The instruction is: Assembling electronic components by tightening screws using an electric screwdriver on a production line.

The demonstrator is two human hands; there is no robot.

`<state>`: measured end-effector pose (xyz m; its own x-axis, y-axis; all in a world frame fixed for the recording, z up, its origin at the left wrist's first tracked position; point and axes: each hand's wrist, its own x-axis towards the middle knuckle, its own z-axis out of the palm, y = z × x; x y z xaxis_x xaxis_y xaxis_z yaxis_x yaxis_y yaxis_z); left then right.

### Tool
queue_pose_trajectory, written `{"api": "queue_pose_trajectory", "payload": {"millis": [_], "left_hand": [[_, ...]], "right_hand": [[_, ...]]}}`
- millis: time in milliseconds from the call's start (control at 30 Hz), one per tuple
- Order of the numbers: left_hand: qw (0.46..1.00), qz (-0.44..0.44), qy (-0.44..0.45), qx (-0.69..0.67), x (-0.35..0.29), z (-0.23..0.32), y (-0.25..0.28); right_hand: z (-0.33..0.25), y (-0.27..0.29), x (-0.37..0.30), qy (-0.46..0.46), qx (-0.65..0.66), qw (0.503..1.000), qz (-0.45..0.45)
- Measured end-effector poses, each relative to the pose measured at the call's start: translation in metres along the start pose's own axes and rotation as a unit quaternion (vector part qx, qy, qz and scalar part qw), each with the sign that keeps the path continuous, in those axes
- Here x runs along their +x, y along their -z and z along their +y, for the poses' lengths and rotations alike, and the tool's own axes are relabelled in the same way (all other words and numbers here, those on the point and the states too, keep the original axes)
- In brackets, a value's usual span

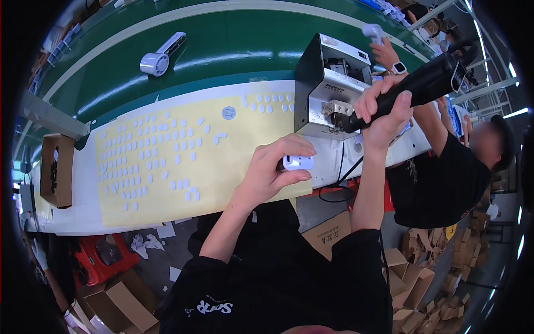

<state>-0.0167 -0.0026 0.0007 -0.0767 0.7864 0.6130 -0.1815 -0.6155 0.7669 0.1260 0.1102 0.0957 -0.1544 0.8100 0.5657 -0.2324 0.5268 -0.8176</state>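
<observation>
White and small, a device (298,162) sits between the thumb and fingers of the left hand (267,170) above the bench (83,181); apart from it, the right hand (385,114) clasps a black cylindrical tool (425,82), its tip at a boxy metal machine (314,106). Small white pieces (147,131) dot a yellow sheet (233,167). Beyond, a round-headed gadget (154,64) lies on a green surface (233,36), and at right a co-worker (434,186) raises a white object (372,31)

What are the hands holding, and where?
The left hand pinches a small white piece by its sides; the right hand wraps around the body of a black cylindrical tool.
</observation>
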Motion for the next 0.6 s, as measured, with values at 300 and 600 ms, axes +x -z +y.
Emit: {"api": "queue_pose_trajectory", "payload": {"millis": [300,600], "left_hand": [[1.0,-0.004,0.019,0.005,-0.001,0.005,0.003],[0.999,-0.01,0.038,0.005,0.0,0.008,0.003]], "right_hand": [[-0.083,-0.018,0.006,0.039,0.213,0.965,-0.147],[-0.099,-0.058,-0.011,0.028,0.262,0.936,-0.233]]}}
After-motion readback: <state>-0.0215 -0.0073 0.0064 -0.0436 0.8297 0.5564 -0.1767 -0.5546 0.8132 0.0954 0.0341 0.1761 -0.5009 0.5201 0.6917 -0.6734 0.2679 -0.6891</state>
